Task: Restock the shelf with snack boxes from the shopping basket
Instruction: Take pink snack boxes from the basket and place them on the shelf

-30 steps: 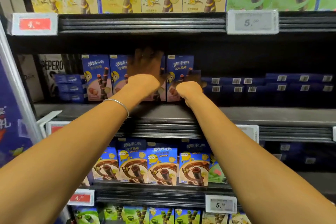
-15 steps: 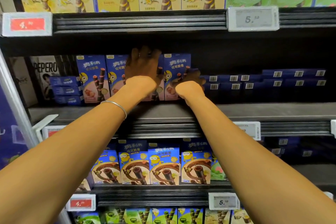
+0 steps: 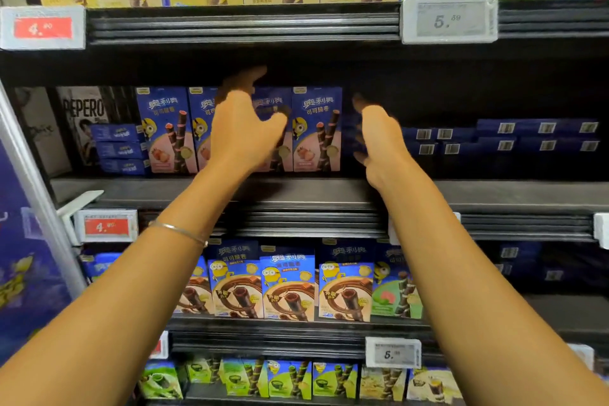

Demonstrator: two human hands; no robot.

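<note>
The snack boxes (image 3: 317,128) stand upright in a row of four on the middle shelf (image 3: 313,191), faces to the front, blue above and pink with strawberries below. Both hands are up in front of this row and neither holds anything. The left hand (image 3: 244,135) is spread, the thumb well apart from the fingers, and it covers part of the third box; the fingers are blurred, so I cannot tell if they touch the cardboard. The right hand (image 3: 379,145) is turned edge-on just beside the last box on the right, its fingers loosely open toward the dark gap there. The shopping basket is not in view.

Such a box looks light and rather stiff, but it is thin cardboard with brittle wafer rolls inside — a hard squeeze would probably dent it or break the contents. It is tall and narrow, so it should tip easily when pushed near the top. I judge the best hold is across the two narrow sides, around the middle, with the base set down flat.
</note>
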